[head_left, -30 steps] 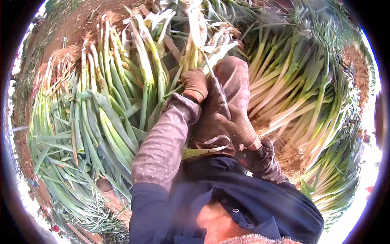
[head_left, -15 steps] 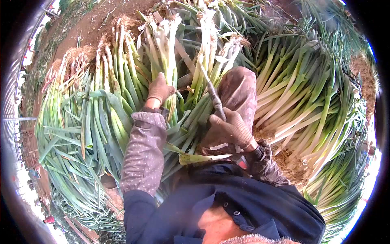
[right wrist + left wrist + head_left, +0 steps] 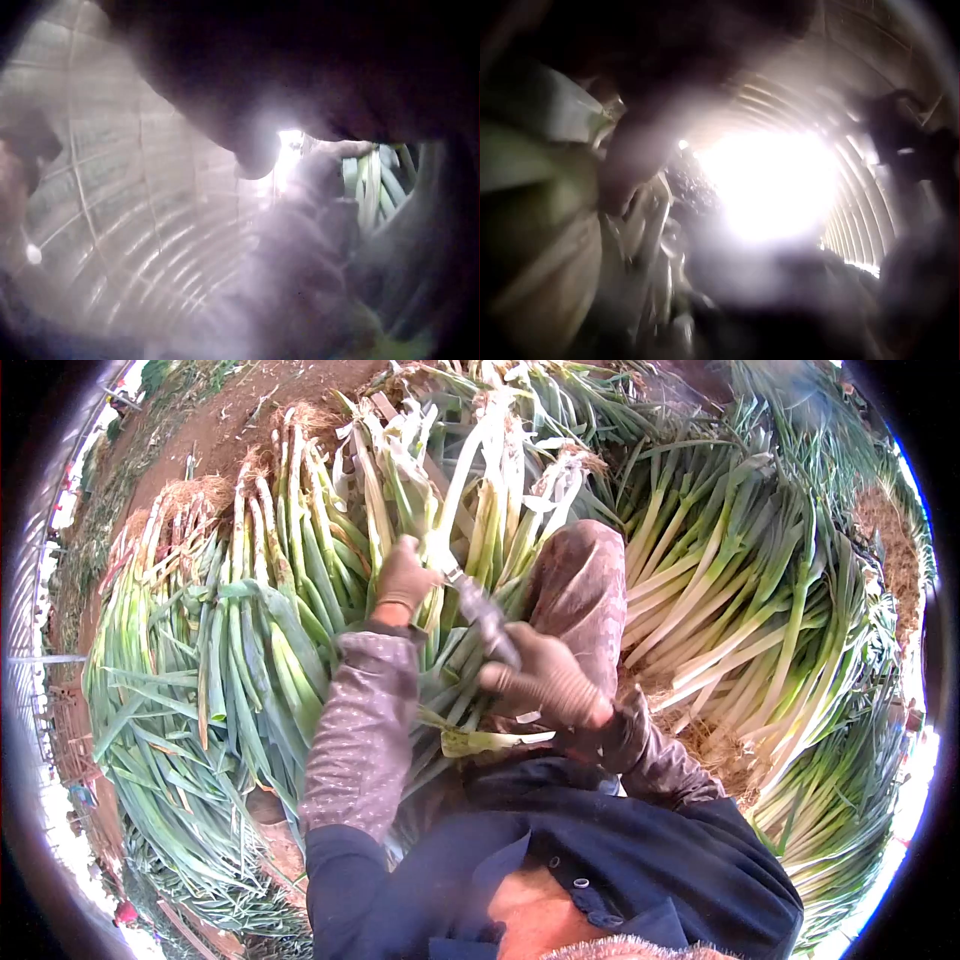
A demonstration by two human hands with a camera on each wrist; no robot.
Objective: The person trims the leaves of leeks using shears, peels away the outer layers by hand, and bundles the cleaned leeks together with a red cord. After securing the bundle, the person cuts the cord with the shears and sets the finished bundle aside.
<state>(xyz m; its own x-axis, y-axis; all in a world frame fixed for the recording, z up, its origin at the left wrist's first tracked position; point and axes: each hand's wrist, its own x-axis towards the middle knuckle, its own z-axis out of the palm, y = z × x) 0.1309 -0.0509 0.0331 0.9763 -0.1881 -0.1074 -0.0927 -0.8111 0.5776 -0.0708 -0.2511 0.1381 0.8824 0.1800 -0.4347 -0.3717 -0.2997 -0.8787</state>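
My gloved left hand [image 3: 405,575] grips a pale leek [image 3: 458,480] low on its stalk, in front of the upright leeks. The stalk leans up and to the right from the fingers. In my gloved right hand [image 3: 550,678] is a knife-like tool [image 3: 485,618] with a dark wrapped handle, blurred by motion. Its tip end comes right up to the left hand and the leek. The left wrist view has blurred leaves [image 3: 547,165] close beside dark fingers. In the right wrist view the hand is a dark shape, and the tool is hidden.
Upright leeks with roots on top [image 3: 285,510] crowd the left side. A large pile of pale-stemmed leeks [image 3: 715,600] lies at the right, beside the person's bent knee [image 3: 585,560]. A loose leaf strip [image 3: 490,742] lies across the lap. Bare soil [image 3: 225,415] shows at the far left.
My left hand went left to the upright leeks, then slightly right with a leek leaning from it. The right hand brought the tool leftward and down to the left hand.
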